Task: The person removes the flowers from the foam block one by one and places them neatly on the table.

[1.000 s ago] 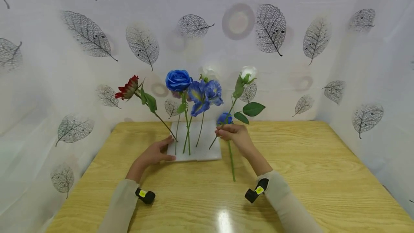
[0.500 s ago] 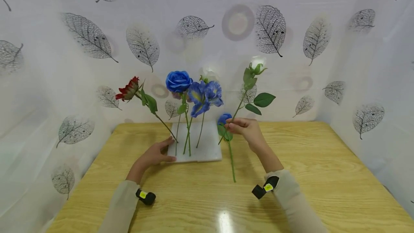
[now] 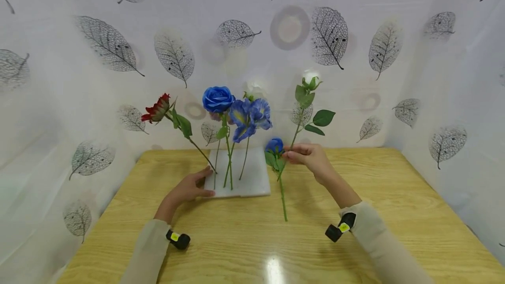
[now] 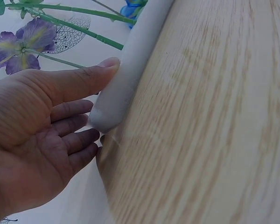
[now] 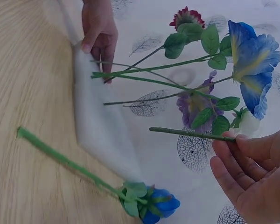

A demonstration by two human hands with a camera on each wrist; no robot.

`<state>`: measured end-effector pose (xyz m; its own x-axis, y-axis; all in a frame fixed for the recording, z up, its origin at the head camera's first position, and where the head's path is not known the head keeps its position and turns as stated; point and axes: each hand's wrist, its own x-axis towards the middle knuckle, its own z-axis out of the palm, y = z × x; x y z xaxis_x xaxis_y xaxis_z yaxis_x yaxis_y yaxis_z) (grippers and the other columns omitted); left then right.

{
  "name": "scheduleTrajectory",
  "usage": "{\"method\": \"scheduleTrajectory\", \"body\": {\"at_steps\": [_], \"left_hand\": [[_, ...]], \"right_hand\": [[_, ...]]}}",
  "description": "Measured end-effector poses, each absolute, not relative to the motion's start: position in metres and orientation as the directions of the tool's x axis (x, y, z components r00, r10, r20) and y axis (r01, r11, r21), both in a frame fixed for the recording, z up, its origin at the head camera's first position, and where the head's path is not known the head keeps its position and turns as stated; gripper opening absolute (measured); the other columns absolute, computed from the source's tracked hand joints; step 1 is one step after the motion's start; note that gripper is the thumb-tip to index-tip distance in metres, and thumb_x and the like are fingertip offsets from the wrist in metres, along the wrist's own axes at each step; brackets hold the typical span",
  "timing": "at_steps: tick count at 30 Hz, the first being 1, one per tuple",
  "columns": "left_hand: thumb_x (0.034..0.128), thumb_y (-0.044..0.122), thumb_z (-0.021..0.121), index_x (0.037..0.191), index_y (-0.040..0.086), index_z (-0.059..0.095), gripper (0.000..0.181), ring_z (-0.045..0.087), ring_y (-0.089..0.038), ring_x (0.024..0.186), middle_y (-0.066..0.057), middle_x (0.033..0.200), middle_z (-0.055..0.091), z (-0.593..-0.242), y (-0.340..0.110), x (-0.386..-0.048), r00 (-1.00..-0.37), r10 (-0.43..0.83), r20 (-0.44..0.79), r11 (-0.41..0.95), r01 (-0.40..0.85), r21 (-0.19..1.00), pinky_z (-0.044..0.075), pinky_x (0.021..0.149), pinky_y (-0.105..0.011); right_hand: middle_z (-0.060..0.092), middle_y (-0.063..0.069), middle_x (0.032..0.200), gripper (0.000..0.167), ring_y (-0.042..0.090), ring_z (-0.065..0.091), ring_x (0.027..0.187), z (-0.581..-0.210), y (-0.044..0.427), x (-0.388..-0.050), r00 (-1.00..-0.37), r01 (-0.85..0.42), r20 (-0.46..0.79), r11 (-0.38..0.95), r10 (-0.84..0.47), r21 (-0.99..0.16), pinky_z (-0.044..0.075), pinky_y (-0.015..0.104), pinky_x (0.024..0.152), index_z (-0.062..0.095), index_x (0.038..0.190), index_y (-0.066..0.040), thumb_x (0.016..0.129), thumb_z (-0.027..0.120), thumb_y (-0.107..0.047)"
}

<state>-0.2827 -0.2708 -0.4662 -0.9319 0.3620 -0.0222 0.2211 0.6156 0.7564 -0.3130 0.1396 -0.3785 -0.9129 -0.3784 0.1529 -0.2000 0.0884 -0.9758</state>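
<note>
- On the left, a sleeved arm reaches forward over the tabletop (image 3: 375, 187), and the left hand (image 3: 187, 186) is spread at the white slab's (image 3: 255, 179) left corner, thumb against the near edge, other fingers along the side.
- Leaning out above that hand, a red flower (image 3: 158, 108), its stem foot near the fingertips!
- In the middle, just right of the left hand, a blue rose (image 3: 218, 99) stands upright, then a violet-blue iris (image 3: 244, 119), with a white bloom (image 3: 255, 90) partly hidden behind.
- Between slab and right hand, a blue bud (image 3: 274, 145) lies on the tabletop, green stem toward the person.
- And on the right, the other forearm angles inward: the right hand (image 3: 313, 161) pinches a white rose (image 3: 311, 80) by its stem, thumb against fingers, bloom high, stem end pointing down, apart from the slab.
</note>
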Motion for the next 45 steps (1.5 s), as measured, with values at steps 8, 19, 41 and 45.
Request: {"method": "scheduleTrajectory", "body": {"at_steps": [8, 19, 41, 45], "left_hand": [[0.0883, 0.026, 0.082, 0.155, -0.006, 0.034, 0.088, 0.025, -0.046, 0.151, -0.025, 0.165, 0.02, -0.469, -0.27, -0.282, -0.932, 0.363, -0.024, 0.61, 0.218, 0.762, 0.027, 0.122, -0.058], [0.0884, 0.027, 0.081, 0.156, -0.004, 0.033, 0.089, 0.022, -0.046, 0.153, -0.023, 0.166, 0.018, -0.464, -0.269, -0.28, -0.939, 0.342, -0.043, 0.617, 0.19, 0.764, 0.025, 0.123, -0.059], [0.0895, 0.023, 0.08, 0.155, -0.006, 0.035, 0.085, 0.026, -0.046, 0.151, -0.026, 0.166, 0.019, -0.468, -0.269, -0.281, -0.929, 0.37, -0.022, 0.602, 0.221, 0.767, 0.028, 0.122, -0.059], [0.0893, 0.024, 0.081, 0.156, -0.005, 0.033, 0.087, 0.025, -0.046, 0.151, -0.025, 0.166, 0.018, -0.466, -0.269, -0.281, -0.931, 0.365, -0.026, 0.609, 0.217, 0.763, 0.027, 0.122, -0.058]], "right_hand": [[0.079, -0.01, 0.097, 0.037, 0.011, 0.076, 0.093, -0.387, 0.159, -0.31, -0.911, -0.167, 0.08, 0.185, -0.405, -0.969, 0.062, 0.039, 0.089, 0.062, 0.131, 0.012, 0.1, 0.064, -0.008], [0.073, 0.027, 0.115, 0.041, 0.011, 0.075, 0.09, -0.396, 0.18, -0.301, -0.888, -0.131, -0.008, 0.27, -0.461, -0.954, 0.062, 0.042, 0.088, 0.057, 0.134, 0.015, 0.101, 0.063, -0.009], [0.075, 0.024, 0.113, 0.042, 0.013, 0.076, 0.088, -0.417, 0.2, -0.293, -0.854, 0.006, -0.165, 0.308, -0.494, -0.951, 0.063, 0.042, 0.086, 0.055, 0.13, 0.023, 0.099, 0.064, -0.004], [0.076, 0.021, 0.108, 0.041, 0.014, 0.076, 0.087, -0.417, 0.2, -0.293, -0.847, 0.019, -0.179, 0.309, -0.501, -0.951, 0.064, 0.041, 0.084, 0.055, 0.13, 0.023, 0.099, 0.063, -0.003]]}}
